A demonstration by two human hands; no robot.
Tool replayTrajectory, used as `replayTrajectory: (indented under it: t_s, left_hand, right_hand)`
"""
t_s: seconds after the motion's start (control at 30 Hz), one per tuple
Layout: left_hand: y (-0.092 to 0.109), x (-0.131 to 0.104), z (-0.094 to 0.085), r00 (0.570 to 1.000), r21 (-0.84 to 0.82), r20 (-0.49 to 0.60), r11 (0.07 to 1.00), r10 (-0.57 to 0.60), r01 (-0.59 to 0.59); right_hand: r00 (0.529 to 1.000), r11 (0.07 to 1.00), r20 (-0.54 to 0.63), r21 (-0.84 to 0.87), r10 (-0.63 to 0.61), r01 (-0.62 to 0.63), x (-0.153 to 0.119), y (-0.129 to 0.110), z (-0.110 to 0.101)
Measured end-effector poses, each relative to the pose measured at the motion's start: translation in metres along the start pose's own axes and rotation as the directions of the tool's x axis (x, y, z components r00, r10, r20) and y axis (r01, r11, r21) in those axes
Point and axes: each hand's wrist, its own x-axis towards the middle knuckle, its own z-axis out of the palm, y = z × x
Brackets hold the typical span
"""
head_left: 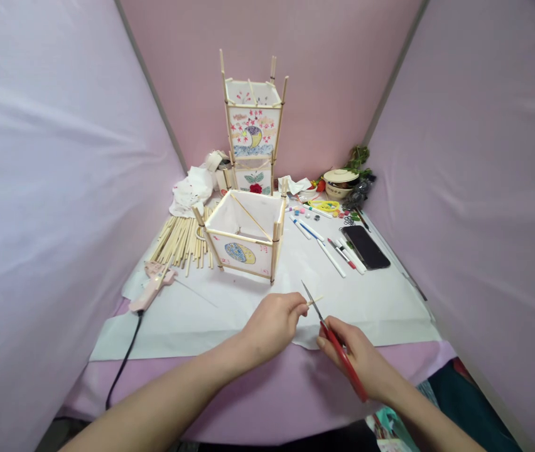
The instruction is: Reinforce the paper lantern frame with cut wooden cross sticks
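Left hand (pixel 272 320) over the front of the white table covering (pixel 380 307), fingers closed in a pinch on a short thin wooden stick (pixel 318 299), whose pale tip pokes out to the right of the fingertips. Right hand (pixel 362 358) wrapped around the red-handled scissors (pixel 346 364), blades pointing up and away to the left, crossing the stick just beside the left fingertips; cannot tell whether the edges bite into it. Just beyond the left hand, a square lantern frame (pixel 243 255) of sticks and white panels stands upright, open at the top, one stick slanting across its opening; front panel bears a blue and yellow round drawing. Behind it, a taller stacked lantern (pixel 253 129), posts rising above its upper rim, moon and red stars on the upper panel, a red flower below. Left side: loose pile of wooden sticks (pixel 180 242), near it a pink glue gun (pixel 151 292) lying on the covering, black cable (pixel 125 364) trailing off the front edge. Right side: scattered markers (pixel 330 258), a dark-screened phone (pixel 366 247) near them. Farther back, a lidded bowl (pixel 340 187) and a coil of yellow cord (pixel 324 206).
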Motion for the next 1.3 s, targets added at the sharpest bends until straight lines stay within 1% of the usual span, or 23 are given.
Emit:
replayTrajectory:
  t_s: [0.07,0.17,0.27,0.3,0.33,0.4,0.47,0.53,0.6,0.67,0.7,0.77,0.83,0.87,0.93,1.0,1.03,1.1,1.17,1.2,1.23,1.27,1.3]
  left_hand:
    - [0.000,0.001,-0.006,0.982,-0.314,0.149,0.937,-0.114,0.157]
    - [-0.001,0.000,-0.012,0.892,-0.653,0.433,0.635,-0.133,0.412]
    - [-0.004,-0.002,-0.014,0.770,-0.713,0.638,0.391,0.017,0.582]
    - [-0.005,-0.003,-0.013,0.751,-0.712,0.659,0.359,0.047,0.603]
    - [-0.005,-0.003,-0.012,0.756,-0.720,0.653,0.350,0.048,0.600]
    - [-0.005,-0.002,-0.009,0.826,-0.743,0.564,0.422,-0.025,0.520]
    - [-0.003,-0.002,-0.006,0.922,-0.693,0.365,0.624,-0.130,0.362]
    - [-0.001,-0.002,-0.002,0.986,-0.485,0.092,0.859,-0.139,0.166]
    - [0.001,-0.003,0.000,0.993,-0.194,-0.115,0.981,-0.041,0.018]
    - [0.003,-0.004,0.001,0.981,-0.019,-0.191,0.999,0.041,-0.046]
    - [0.003,-0.004,0.001,0.981,-0.015,-0.188,0.999,0.044,-0.048]
    - [0.003,-0.004,-0.002,0.995,-0.190,-0.099,0.982,-0.028,0.009]
    - [0.002,-0.004,-0.006,0.983,-0.494,0.135,0.852,-0.124,0.175]
    - [0.002,-0.004,-0.009,0.948,-0.610,0.291,0.739,-0.127,0.286]
    - [0.000,-0.004,-0.013,0.838,-0.705,0.544,0.524,-0.031,0.477]
    - [0.000,-0.004,-0.015,0.760,-0.710,0.645,0.427,0.076,0.560]
    - [0.000,-0.003,-0.014,0.763,-0.716,0.641,0.424,0.083,0.555]
    - [0.001,-0.002,-0.011,0.854,-0.726,0.519,0.516,-0.024,0.455]
    - [0.004,0.000,-0.005,0.961,-0.621,0.235,0.738,-0.146,0.264]
    - [0.006,0.001,-0.003,0.986,-0.507,0.067,0.846,-0.153,0.165]
    - [0.008,0.001,-0.001,0.990,-0.387,-0.071,0.918,-0.125,0.088]
    - [0.009,0.001,0.001,0.985,-0.307,-0.147,0.951,-0.093,0.044]
    - [0.010,0.000,0.001,0.984,-0.305,-0.154,0.952,-0.088,0.037]
  right_hand:
    - [1.000,0.999,0.003,-0.018,-0.028,0.028,-0.002,0.004,-0.002]
    - [0.994,0.994,0.034,-0.024,-0.103,0.103,-0.005,0.009,-0.009]
    - [0.974,0.979,0.096,-0.003,-0.205,0.206,-0.004,0.015,-0.014]
    - [0.969,0.974,0.101,0.005,-0.225,0.226,-0.003,0.017,-0.015]
    - [0.967,0.972,0.096,0.012,-0.234,0.234,-0.001,0.019,-0.015]
    - [0.975,0.977,0.055,0.018,-0.214,0.214,0.002,0.022,-0.013]
    - [0.986,0.986,0.004,0.012,-0.169,0.169,0.004,0.024,-0.009]
    - [0.991,0.992,-0.044,0.000,-0.127,0.127,0.005,0.024,-0.004]
    - [0.992,0.995,-0.080,0.000,-0.098,0.099,0.005,0.023,0.000]
    - [0.993,0.997,-0.088,0.013,-0.080,0.081,0.004,0.021,0.002]
    - [0.994,0.997,-0.084,0.014,-0.076,0.077,0.003,0.021,0.002]
    - [0.994,0.997,-0.069,-0.002,-0.082,0.082,-0.001,0.020,0.001]
    - [0.992,0.993,-0.054,-0.028,-0.113,0.112,-0.004,0.020,-0.003]
    - [0.989,0.990,-0.040,-0.036,-0.139,0.138,-0.006,0.020,-0.005]
    - [0.979,0.979,-0.002,-0.041,-0.202,0.201,-0.009,0.020,-0.009]
    - [0.970,0.969,0.019,-0.035,-0.242,0.243,-0.010,0.021,-0.011]
    - [0.970,0.970,0.012,-0.030,-0.242,0.242,-0.009,0.022,-0.011]
    - [0.979,0.980,-0.033,-0.019,-0.201,0.200,-0.007,0.024,-0.009]
    - [0.986,0.990,-0.086,-0.005,-0.140,0.141,-0.004,0.027,-0.005]
    - [0.988,0.993,-0.105,0.002,-0.117,0.118,-0.002,0.027,-0.003]
    - [0.988,0.995,-0.118,0.009,-0.100,0.102,-0.002,0.027,-0.002]
    - [0.988,0.996,-0.123,0.014,-0.090,0.093,-0.002,0.027,-0.001]
    - [0.989,0.996,-0.120,0.018,-0.087,0.090,-0.002,0.026,0.000]
